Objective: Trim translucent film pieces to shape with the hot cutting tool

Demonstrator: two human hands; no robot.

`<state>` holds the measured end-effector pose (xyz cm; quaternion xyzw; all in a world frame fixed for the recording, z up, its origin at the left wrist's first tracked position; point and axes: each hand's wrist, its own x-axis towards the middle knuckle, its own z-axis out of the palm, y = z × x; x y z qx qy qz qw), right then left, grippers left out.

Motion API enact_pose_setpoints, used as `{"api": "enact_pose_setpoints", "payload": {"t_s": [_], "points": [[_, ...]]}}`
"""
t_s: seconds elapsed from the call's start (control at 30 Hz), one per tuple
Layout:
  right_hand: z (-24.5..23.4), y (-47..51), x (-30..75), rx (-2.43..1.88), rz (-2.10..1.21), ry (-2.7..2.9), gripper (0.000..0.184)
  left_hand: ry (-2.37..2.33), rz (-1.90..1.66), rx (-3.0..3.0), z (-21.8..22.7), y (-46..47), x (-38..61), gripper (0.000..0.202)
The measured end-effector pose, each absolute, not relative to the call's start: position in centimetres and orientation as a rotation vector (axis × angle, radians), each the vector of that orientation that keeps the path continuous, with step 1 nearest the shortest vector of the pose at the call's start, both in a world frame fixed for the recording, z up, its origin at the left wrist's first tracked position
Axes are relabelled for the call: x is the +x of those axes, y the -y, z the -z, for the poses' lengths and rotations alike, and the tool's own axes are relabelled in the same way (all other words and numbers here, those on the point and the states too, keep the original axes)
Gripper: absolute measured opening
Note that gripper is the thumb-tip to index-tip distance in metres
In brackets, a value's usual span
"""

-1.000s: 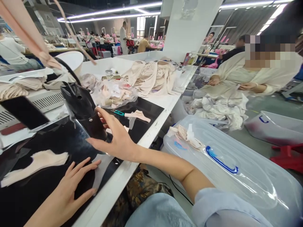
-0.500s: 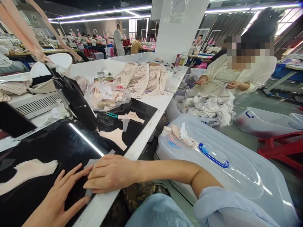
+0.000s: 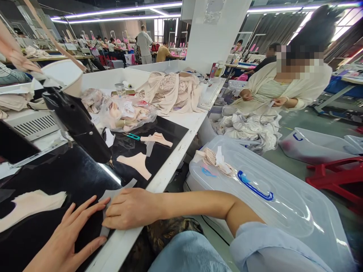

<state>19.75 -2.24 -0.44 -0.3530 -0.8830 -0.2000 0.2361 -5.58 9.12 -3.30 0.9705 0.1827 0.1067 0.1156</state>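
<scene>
A grey translucent cut piece (image 3: 129, 186) lies on the black tabletop (image 3: 93, 170) at the near edge, partly hidden under my hands. My left hand (image 3: 72, 230) rests palm down with its fingers spread, fingertips touching the piece's left side. My right hand (image 3: 133, 209) is bent over the piece with its fingers together and pressed down on it; the fingertips touch it near my left hand. Beyond them lies a flat pale-pink fabric piece (image 3: 137, 165). Left of my hands is a stack of pale-pink fabric pieces (image 3: 39, 202).
A black machine head (image 3: 78, 126) hangs over the table's left side. Teal thread snips (image 3: 133, 136) lie near a plastic bag of fabric (image 3: 124, 113). Behind sits a beige garment pile (image 3: 176, 90). A lidded clear bin (image 3: 255, 173) stands right; a co-worker (image 3: 280, 90) handles fabric beyond.
The view has shifted slightly, with the machine head now farther left. More of the grey piece shows beyond my right hand. Both hands stay nearly in place.
</scene>
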Motion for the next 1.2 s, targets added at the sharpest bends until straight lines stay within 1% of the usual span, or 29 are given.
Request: {"api": "enact_pose_setpoints", "payload": {"t_s": [0.17,0.33,0.7,0.93,1.2], "points": [[0.4,2.3,19.7,-0.973,0.519,2.477,0.032,-0.533,-0.279,2.879,3.3,-9.2,-5.7,0.071],[0.3,2.3,19.6,-0.997,0.487,2.488,0.032,-0.529,-0.257,2.891,3.4,-9.2,-5.7,0.073],[0.8,2.2,19.8,-0.968,0.483,2.513,0.030,-0.536,-0.244,2.868,3.3,-9.0,-5.7,0.070],[0.6,2.2,19.8,-0.966,0.493,2.492,0.034,-0.578,-0.335,2.785,3.2,-8.3,-5.3,0.063],[0.2,2.4,19.7,-0.994,0.452,2.518,0.039,-0.623,-0.372,2.742,2.7,-7.4,-4.7,0.061]]}}
